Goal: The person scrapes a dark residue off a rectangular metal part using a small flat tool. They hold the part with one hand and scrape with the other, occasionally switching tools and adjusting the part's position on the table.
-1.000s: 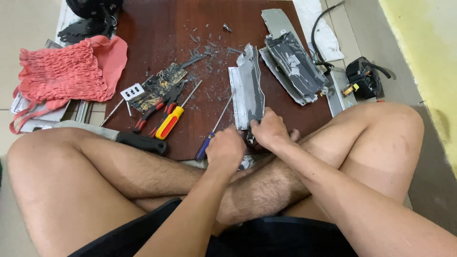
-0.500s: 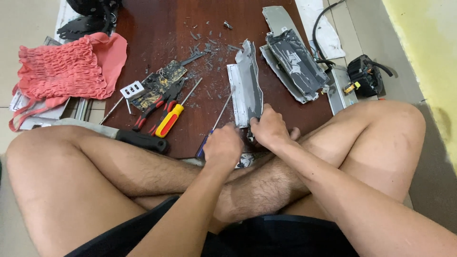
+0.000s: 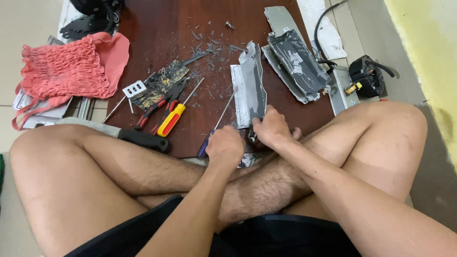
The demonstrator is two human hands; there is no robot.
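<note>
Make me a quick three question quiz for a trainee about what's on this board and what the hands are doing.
1. True or false: the right hand rests on the near end of the bent grey metal panel.
2. Which tool lies beside the circuit board?
A. a yellow-and-red-handled screwdriver
B. a saw
C. a tape measure
3. Fill in: the left hand is closed next to a screwdriver with a ____ handle.

Key: 1 true; 2 A; 3 blue.
</note>
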